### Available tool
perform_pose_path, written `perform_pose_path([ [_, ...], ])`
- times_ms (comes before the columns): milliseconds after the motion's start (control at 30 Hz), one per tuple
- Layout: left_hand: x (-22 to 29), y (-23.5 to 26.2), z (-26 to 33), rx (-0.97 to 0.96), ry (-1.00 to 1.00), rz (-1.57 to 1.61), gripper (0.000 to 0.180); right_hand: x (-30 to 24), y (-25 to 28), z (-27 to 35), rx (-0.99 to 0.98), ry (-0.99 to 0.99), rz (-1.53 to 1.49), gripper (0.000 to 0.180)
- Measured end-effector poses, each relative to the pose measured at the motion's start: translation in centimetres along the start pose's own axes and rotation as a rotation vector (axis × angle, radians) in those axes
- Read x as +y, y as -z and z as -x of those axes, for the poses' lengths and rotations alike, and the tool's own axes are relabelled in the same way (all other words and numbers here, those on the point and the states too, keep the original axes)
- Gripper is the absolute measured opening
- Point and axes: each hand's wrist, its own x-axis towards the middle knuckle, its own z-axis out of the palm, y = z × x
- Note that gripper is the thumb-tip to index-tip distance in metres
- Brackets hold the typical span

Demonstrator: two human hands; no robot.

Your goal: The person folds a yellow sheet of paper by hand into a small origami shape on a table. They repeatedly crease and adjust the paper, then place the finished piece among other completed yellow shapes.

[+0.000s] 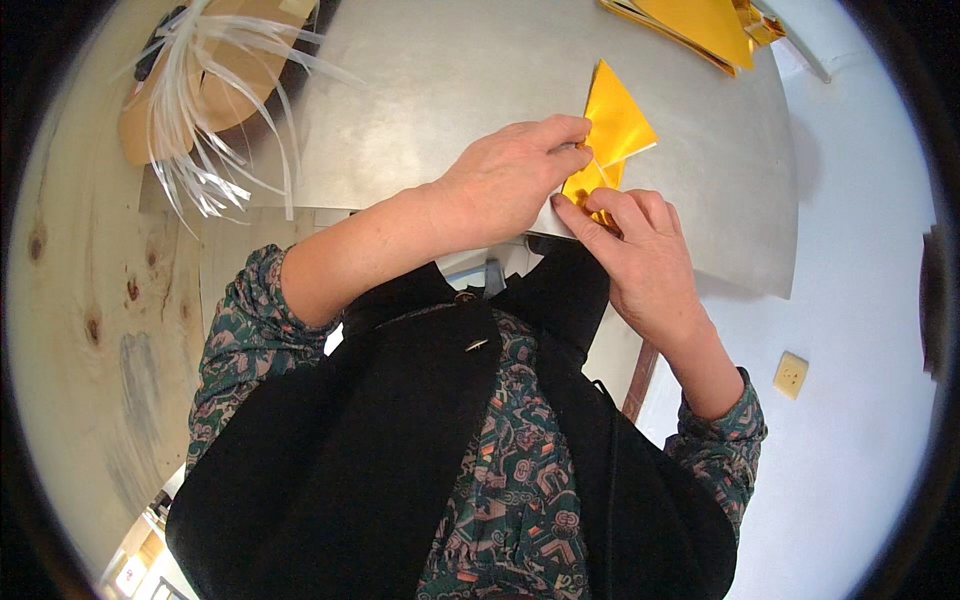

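A folded gold paper sheet (615,125) lay pinched by the left hand (510,180) and right hand (640,250), fingers closed, apparently creasing; firm, aligned pressure suited it.

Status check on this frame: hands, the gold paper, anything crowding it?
Left hand and right hand both pinching the folded gold paper on the grey metal sheet. More gold sheets stacked far right, white strips far left; neither crowds it.

Both hands (580,200) together, fingertips pinching
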Motion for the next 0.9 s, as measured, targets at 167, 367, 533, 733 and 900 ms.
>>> perform_pose_path([
  [167,0.3,-0.1,0.2,0.060,-0.007,0.028,0.037,0.3,-0.2,1.0,0.034,0.011,0.008,0.060],
  [367,0.3,0.1,0.2,0.034,0.012,0.078,0.045,0.6,-0.2,3.1,0.100,-0.059,-0.018,0.059],
  [533,0.4,0.1,0.0,0.041,-0.001,0.035,0.046,1.3,0.5,5.3,0.138,-0.119,0.072,0.057],
  [733,0.4,0.3,0.0,0.030,0.012,0.084,0.042,2.0,0.2,7.8,0.167,-0.284,-0.004,0.049],
  [900,0.5,0.2,-0.1,0.047,0.008,0.115,0.043,-1.6,-4.1,8.6,0.624,-0.530,-0.837,0.023],
])
